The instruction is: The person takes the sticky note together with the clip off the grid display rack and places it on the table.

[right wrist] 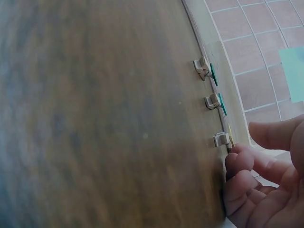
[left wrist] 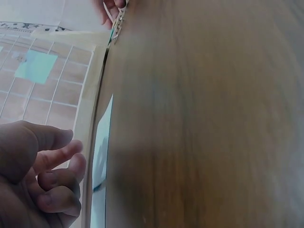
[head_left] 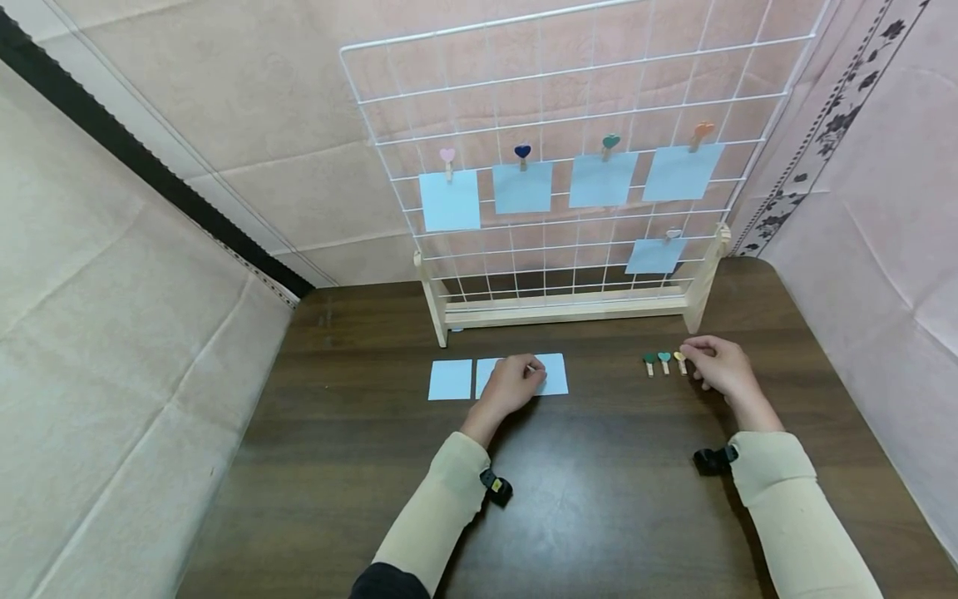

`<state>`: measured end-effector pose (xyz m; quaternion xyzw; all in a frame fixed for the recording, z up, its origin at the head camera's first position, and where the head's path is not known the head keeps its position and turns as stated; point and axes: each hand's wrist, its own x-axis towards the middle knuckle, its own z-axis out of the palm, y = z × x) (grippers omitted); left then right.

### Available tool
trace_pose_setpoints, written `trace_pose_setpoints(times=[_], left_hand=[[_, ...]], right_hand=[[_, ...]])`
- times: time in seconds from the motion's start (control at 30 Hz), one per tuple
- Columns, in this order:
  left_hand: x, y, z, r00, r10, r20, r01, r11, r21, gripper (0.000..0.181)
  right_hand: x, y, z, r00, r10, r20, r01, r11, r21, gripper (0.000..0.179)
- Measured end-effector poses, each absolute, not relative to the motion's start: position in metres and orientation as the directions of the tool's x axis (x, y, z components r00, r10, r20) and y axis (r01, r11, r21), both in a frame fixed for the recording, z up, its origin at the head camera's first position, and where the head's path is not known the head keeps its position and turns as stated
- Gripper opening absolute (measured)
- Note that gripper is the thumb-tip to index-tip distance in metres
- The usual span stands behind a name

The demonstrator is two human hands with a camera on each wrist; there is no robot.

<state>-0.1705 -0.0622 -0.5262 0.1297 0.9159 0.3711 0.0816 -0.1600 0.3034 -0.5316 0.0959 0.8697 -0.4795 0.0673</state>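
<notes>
Lying on the surface (head_left: 359,466), the yellow heart clip (head_left: 683,368) is the rightmost of a row of three, with the turquoise heart clip (head_left: 664,363) and the dark green heart clip (head_left: 649,366) to its left. The right hand (head_left: 720,366) is plainly the nearer one; the clip sits just left of its fingertips, long axis running roughly away from the person, heart end toward the wire grid (head_left: 377,144). In my judgement, a pick would turn on that sideways offset. The right grip is spread: the right-wrist view shows a gap between thumb and index finger, with the clip just past the index fingertip. The head view hides that gap and makes the fingers appear to meet the clip; contact cannot be confirmed. Conversely, only the head view shows the heart faces, which the right-wrist view gives nearly edge-on. The left hand (head_left: 512,383) is well apart from the clips, above blue cards (head_left: 450,380) and partly covering them. The left-wrist view shows its thumb and index tips close but separate, the other fingers loosely bent, nothing visibly held. Five clipped cards (head_left: 522,189) hang on the grid.
</notes>
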Motion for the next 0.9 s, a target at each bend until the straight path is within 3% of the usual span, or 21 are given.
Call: trace_pose_setpoints(times=[0.43,0.9], left_hand=[[-0.171,-0.037,-0.521,-0.962,0.271,-0.021,0.163,0.636,0.755,0.019],[-0.184,-0.020,-0.515,-0.961,0.277,-0.011,0.165,0.602,0.781,0.020]], right_hand=[[-0.162,0.304,-0.533,-0.980,0.066,-0.187,0.191,0.563,-0.804,0.053],[-0.174,0.298,-0.517,-0.994,0.094,-0.049,0.098,0.647,-0.756,0.044]])
